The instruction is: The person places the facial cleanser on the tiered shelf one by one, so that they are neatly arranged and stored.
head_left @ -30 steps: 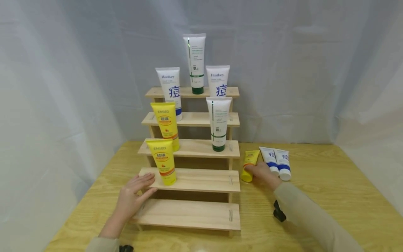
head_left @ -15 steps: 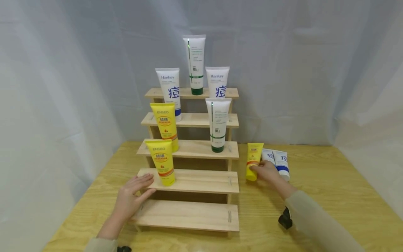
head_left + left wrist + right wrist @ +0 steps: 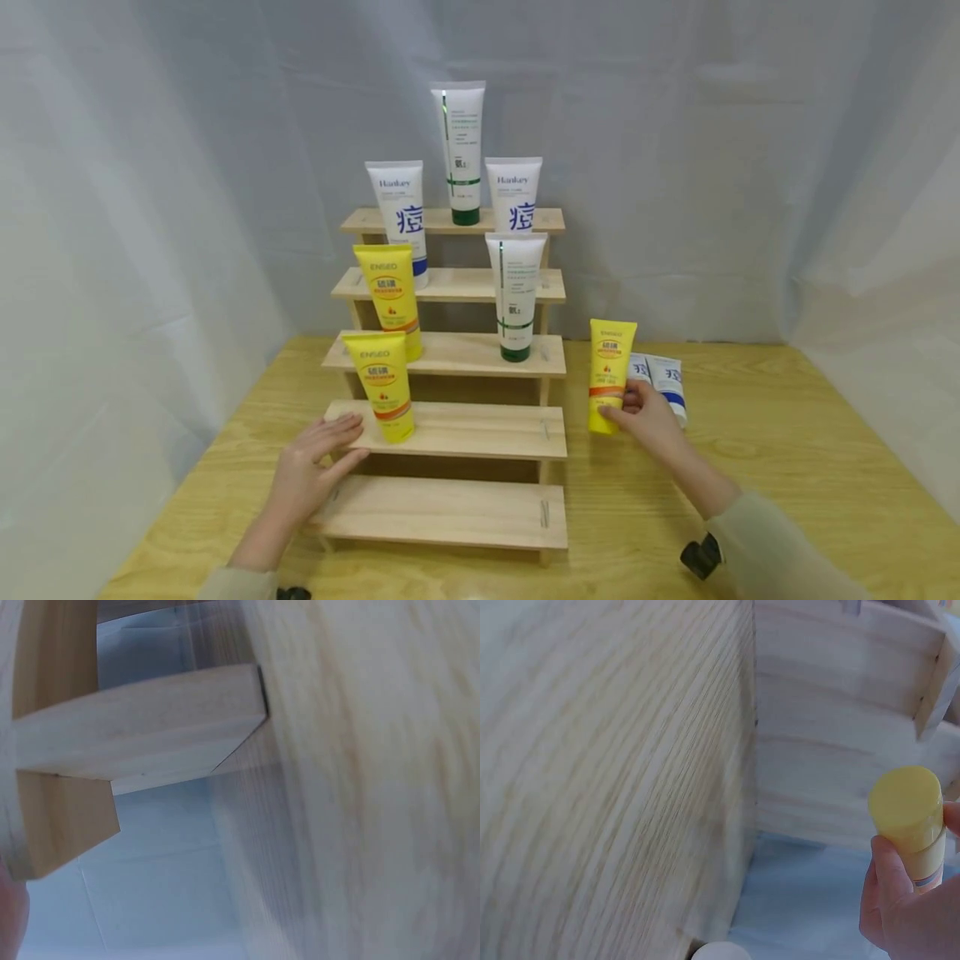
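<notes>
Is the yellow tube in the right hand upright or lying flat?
Upright. The yellow tube stands cap-down, crimped end up, its lower part in the right hand's grip beside the wooden rack.

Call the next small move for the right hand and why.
Probably carry the yellow tube left onto the bare bottom step. The right hand grips it upright, cap down, beside the rack; the left hand rests on the step above.

six tubes (image 3: 458,154) on stepped rack (image 3: 450,431) | two tubes (image 3: 660,379) right, on table (image 3: 787,433)
</notes>
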Demonstrator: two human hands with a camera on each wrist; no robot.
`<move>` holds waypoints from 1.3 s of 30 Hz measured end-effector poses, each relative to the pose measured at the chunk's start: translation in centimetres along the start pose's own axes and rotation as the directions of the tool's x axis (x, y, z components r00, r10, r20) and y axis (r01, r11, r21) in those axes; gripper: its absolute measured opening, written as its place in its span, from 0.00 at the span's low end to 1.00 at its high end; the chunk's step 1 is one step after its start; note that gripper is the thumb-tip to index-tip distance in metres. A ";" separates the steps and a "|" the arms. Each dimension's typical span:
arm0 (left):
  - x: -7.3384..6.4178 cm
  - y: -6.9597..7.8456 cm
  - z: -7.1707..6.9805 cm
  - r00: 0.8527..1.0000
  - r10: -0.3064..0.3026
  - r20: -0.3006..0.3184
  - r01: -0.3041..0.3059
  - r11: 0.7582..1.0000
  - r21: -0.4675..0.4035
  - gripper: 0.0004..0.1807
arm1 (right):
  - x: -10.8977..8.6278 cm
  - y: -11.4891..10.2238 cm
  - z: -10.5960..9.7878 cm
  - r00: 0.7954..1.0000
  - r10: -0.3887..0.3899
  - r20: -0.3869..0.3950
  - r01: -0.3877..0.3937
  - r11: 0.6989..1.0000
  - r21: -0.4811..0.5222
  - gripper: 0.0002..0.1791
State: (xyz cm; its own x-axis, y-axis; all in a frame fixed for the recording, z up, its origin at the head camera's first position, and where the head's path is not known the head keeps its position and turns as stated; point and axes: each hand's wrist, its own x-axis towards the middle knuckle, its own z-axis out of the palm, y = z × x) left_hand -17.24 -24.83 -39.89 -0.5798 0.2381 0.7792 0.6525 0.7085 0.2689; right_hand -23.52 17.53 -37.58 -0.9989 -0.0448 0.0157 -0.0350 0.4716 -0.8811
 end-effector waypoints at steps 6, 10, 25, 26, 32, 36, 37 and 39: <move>-0.2 -0.2 0.0 1.000 -0.004 0.004 0.004 1.000 -0.002 0.17 | -2.1 -1.3 0.0 1.000 -0.009 0.016 0.009 0.999 0.039 0.34; -0.2 -0.2 -0.1 1.000 0.003 -0.006 -0.003 1.000 0.002 0.18 | -3.2 -2.1 0.1 1.000 -0.020 0.016 0.019 0.995 0.096 0.33; -0.1 0.0 0.0 1.000 0.021 -0.023 -0.020 1.000 0.013 0.20 | -5.5 -4.2 1.7 0.984 -0.180 0.018 0.169 0.952 0.255 0.34; -0.1 -0.1 0.0 0.999 0.023 -0.025 -0.023 1.000 0.012 0.20 | -5.6 -4.4 1.9 0.981 -0.195 0.020 0.183 0.946 0.269 0.34; 0.0 -0.2 0.1 0.998 0.047 -0.047 -0.046 0.999 0.016 0.19 | -5.5 -5.3 3.1 0.947 -0.322 0.016 0.295 0.885 0.361 0.33; 0.0 -0.2 0.1 0.998 0.050 -0.048 -0.050 0.999 0.018 0.19 | -5.2 -6.0 4.1 0.936 -0.348 0.046 0.303 0.868 0.394 0.32; 0.0 -0.1 0.1 0.998 0.050 -0.047 -0.049 0.999 0.018 0.20 | -5.1 -6.1 4.3 0.935 -0.350 0.056 0.300 0.867 0.399 0.32; 0.0 -0.1 0.1 0.998 0.046 -0.042 -0.045 0.999 0.015 0.20 | -4.9 -6.2 4.8 0.933 -0.355 0.065 0.302 0.867 0.397 0.33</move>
State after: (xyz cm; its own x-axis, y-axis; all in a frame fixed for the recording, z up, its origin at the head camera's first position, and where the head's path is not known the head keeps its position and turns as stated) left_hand -17.37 -24.80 -39.95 -0.5281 0.2424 0.8139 0.6709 0.7067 0.2248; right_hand -18.30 10.57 -34.52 -0.9170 -0.2663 0.2970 -0.3197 0.0457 -0.9464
